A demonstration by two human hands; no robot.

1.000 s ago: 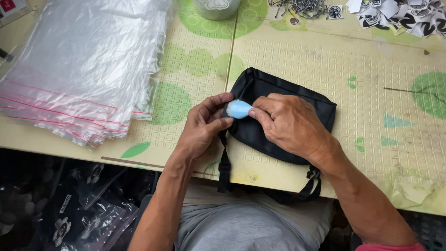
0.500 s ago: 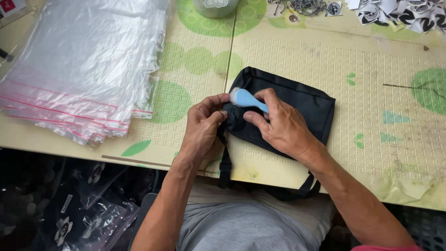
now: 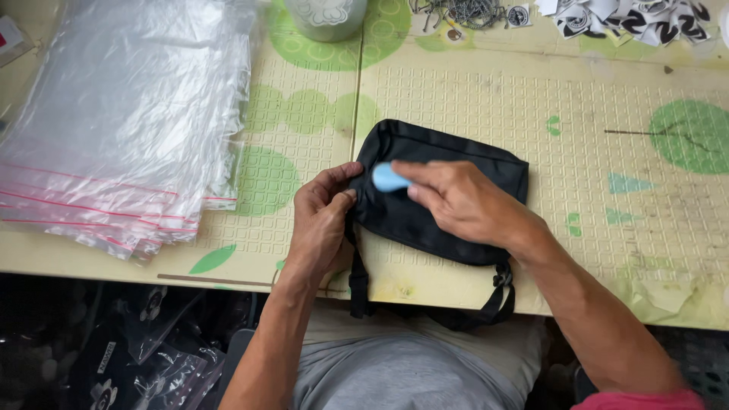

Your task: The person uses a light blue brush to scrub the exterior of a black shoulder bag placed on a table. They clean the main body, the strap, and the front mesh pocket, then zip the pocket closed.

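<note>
Mid-frame, our right hand point(image 3: 463, 201) grips what looks like a small blue brush point(image 3: 389, 178) on the black pouch point(image 3: 448, 190); our left hand point(image 3: 319, 220) pinches its left edge.

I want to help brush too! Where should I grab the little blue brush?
Probably by its handle, which lies under the right hand, coming from the right. The blue brush points its rounded head left onto the black bag, which the left hand pinches at its left edge.
</note>
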